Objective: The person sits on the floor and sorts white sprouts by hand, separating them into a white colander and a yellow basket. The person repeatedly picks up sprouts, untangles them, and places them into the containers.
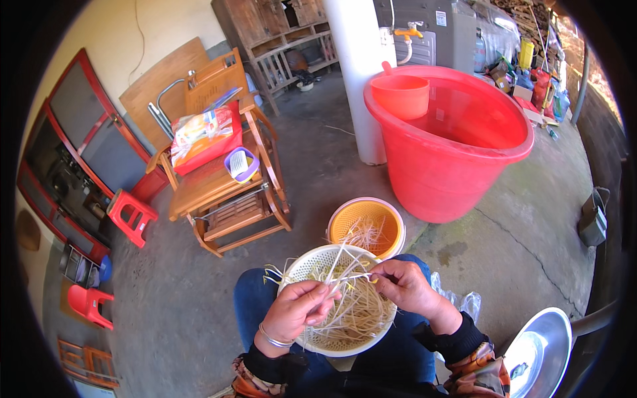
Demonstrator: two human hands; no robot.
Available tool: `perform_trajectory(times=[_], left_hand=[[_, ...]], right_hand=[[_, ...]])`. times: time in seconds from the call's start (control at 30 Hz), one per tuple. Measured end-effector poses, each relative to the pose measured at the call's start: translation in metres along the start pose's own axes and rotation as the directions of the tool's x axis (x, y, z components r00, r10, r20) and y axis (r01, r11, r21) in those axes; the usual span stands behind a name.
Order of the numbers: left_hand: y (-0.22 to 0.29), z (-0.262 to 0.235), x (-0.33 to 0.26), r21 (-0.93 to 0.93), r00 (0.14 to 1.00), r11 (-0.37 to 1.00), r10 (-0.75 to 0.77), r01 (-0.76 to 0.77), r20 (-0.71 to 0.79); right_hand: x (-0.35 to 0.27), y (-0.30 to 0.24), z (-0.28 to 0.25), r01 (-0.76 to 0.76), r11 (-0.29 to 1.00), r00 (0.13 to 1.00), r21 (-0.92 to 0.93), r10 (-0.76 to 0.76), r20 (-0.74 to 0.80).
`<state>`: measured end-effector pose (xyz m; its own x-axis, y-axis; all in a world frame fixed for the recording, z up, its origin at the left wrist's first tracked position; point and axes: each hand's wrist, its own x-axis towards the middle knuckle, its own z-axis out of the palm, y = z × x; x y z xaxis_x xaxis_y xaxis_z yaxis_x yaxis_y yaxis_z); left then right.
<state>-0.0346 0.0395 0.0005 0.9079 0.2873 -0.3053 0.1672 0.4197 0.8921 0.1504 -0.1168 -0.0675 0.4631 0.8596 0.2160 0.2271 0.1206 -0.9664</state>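
On my lap rests a white colander [296, 266] with a heap of long pale bean sprouts [358, 308] in it. Above it, my left hand [300, 310] is closed around several bean sprouts, their stems sticking up and out past the fingers. My right hand [403, 285] pinches the yellow-tipped end of a sprout at the colander's right rim. Just beyond stands an orange basket [342, 215] with a smaller pile of sprouts [363, 232], set inside a pale basin.
A big red tub [438, 179] with a red dipper [400, 96] at its rim stands ahead right, beside a white pillar [358, 79]. A wooden chair [219, 192] holds bags at left. A metal basin [541, 351] and clear plastic [464, 302] lie near right.
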Motion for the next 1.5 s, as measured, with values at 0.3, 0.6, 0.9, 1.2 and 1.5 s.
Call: perform_trajectory(times=[0.3,0.6,0.9,1.2,1.5], left_hand=[[-0.005,0.003,0.003,0.073,0.998,0.996,0.042,-0.044,0.040],[-0.011,0.004,0.006,0.217,0.993,0.970,0.111,-0.114,0.028],[-0.013,0.004,0.008,0.303,0.991,0.945,0.132,-0.123,-0.009],[-0.013,-0.005,0.009,0.454,0.970,0.870,0.240,-0.193,-0.047],[-0.014,0.001,0.010,0.518,0.945,0.826,0.312,-0.220,-0.096]], right_hand=[[-0.002,-0.015,0.006,-0.241,0.753,0.946,0.612,0.323,-0.024],[-0.001,-0.027,0.021,-0.149,0.931,0.984,0.333,0.105,0.147],[-0.003,-0.022,0.024,-0.210,0.808,0.967,0.550,0.253,-0.003],[-0.006,-0.019,-0.006,-0.366,0.476,0.929,0.800,0.231,0.288],[-0.013,-0.019,-0.007,-0.261,0.868,0.962,0.422,0.198,0.189]])
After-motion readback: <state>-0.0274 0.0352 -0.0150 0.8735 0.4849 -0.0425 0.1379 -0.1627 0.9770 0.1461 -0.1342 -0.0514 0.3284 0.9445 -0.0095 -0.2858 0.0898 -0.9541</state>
